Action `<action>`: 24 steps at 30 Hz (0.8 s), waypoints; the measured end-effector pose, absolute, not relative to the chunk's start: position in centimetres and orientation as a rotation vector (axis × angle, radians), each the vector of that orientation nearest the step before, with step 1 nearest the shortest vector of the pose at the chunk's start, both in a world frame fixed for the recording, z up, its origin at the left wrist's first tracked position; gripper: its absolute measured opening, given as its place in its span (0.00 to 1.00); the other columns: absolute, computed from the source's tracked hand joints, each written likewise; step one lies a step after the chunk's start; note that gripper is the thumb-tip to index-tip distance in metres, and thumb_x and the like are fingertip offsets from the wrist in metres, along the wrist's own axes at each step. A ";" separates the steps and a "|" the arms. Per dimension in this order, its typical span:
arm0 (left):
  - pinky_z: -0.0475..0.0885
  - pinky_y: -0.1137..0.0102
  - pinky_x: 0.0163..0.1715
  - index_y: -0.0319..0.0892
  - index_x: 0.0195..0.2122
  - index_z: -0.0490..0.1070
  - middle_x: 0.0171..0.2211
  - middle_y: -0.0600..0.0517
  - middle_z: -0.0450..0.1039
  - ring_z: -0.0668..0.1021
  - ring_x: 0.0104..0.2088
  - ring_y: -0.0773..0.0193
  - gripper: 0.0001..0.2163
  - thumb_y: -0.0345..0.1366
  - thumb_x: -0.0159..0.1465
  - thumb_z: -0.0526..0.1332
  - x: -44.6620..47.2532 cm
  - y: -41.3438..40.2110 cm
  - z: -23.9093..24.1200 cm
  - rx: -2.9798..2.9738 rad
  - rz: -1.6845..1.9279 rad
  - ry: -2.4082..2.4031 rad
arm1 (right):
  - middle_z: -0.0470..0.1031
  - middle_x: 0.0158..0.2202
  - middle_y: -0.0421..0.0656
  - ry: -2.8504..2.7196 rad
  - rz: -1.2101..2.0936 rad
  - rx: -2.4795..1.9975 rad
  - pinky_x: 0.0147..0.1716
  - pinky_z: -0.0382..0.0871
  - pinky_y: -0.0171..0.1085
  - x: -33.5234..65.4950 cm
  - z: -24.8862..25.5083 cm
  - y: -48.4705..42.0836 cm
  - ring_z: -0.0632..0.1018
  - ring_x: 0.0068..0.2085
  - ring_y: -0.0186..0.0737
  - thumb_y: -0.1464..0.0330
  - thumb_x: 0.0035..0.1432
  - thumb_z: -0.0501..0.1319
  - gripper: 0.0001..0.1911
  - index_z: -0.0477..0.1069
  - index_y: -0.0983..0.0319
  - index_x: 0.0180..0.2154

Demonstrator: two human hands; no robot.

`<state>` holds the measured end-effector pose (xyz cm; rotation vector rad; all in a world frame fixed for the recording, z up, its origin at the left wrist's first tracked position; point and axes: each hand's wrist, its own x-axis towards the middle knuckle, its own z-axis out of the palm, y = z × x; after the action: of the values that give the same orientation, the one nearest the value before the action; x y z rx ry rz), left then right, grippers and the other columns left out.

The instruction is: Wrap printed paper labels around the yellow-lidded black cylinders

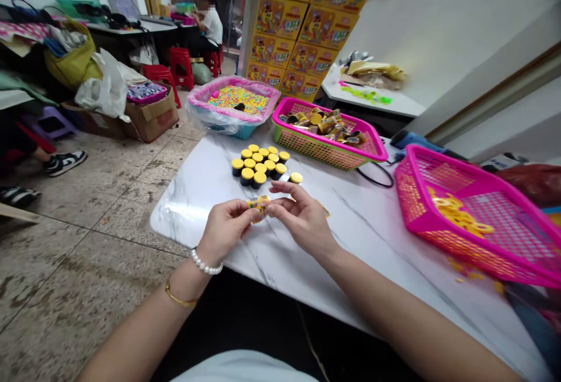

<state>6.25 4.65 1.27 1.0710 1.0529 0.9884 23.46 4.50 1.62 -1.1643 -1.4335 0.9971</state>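
Over the white marbled table, my left hand (225, 225) pinches a small yellow printed sleeve or label (259, 202) between thumb and fingers. At the sleeve's right end, my right hand (307, 218) closes its thumb and fingertips on it, with the index finger raised. Just beyond my hands stands a cluster of small black jars with yellow lids (259, 167), packed upright. One more yellow-lidded jar (295, 178) stands apart, partly behind my right fingers. A flat yellow piece (324, 208) lies mostly hidden behind my right hand.
Behind the jars are a pink-rimmed basin of colourful beads (193, 100) and a pink-green basket (324, 157) of wrapped jars. A pink basket (409, 207) with yellow rings stands right. Yellow cartons (302, 31) are stacked behind. A seated person (213, 24) works far back.
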 end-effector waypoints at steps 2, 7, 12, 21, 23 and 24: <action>0.58 0.77 0.17 0.36 0.26 0.75 0.16 0.56 0.66 0.64 0.17 0.74 0.14 0.43 0.54 0.70 5.6 4.6 1.1 1.050 0.985 1.104 | 0.79 0.34 0.43 -1.340 1.253 -1.246 0.24 0.74 0.34 23.0 1.0 4.7 0.76 0.24 0.32 0.53 0.53 0.69 0.21 0.75 0.63 0.41; 0.59 0.76 0.16 0.38 0.30 0.74 0.16 0.57 0.66 0.65 0.16 0.73 0.15 0.45 0.53 0.71 5.6 3.4 0.9 1.009 1.048 1.190 | 0.67 0.15 0.34 -1.275 1.309 -1.322 0.16 0.57 0.29 22.1 0.0 4.2 0.64 0.16 0.28 0.47 0.55 0.64 0.24 0.68 0.61 0.27; 0.58 0.77 0.15 0.40 0.31 0.74 0.16 0.59 0.63 0.63 0.15 0.73 0.14 0.48 0.57 0.68 6.1 1.4 0.8 0.946 1.241 1.298 | 0.65 0.15 0.34 -1.297 1.087 -1.355 0.15 0.55 0.31 21.8 -0.9 3.6 0.63 0.16 0.30 0.45 0.58 0.61 0.25 0.67 0.59 0.25; 0.56 0.76 0.15 0.37 0.32 0.78 0.17 0.58 0.65 0.62 0.16 0.74 0.18 0.51 0.56 0.69 5.9 1.7 0.1 0.934 1.223 1.244 | 0.65 0.17 0.35 -1.451 0.900 -1.263 0.19 0.58 0.33 21.5 -0.8 2.9 0.63 0.19 0.31 0.51 0.63 0.59 0.22 0.67 0.59 0.25; 0.55 0.77 0.15 0.38 0.32 0.77 0.15 0.60 0.62 0.61 0.15 0.75 0.19 0.51 0.54 0.71 5.8 2.0 0.0 0.871 1.225 1.229 | 0.65 0.18 0.36 -1.458 0.854 -1.259 0.20 0.58 0.33 21.7 -0.8 2.9 0.64 0.20 0.31 0.52 0.64 0.59 0.21 0.68 0.59 0.26; 0.54 0.77 0.14 0.38 0.32 0.76 0.14 0.60 0.60 0.60 0.15 0.75 0.19 0.51 0.53 0.71 5.7 2.0 0.0 0.836 1.231 1.230 | 0.65 0.19 0.36 -1.452 0.838 -1.260 0.20 0.59 0.33 21.8 -0.9 3.0 0.64 0.20 0.31 0.53 0.64 0.59 0.21 0.68 0.59 0.26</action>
<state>5.69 2.02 -0.04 0.8362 1.2302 1.2310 21.82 2.95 -0.91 -1.2596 -1.4525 0.8377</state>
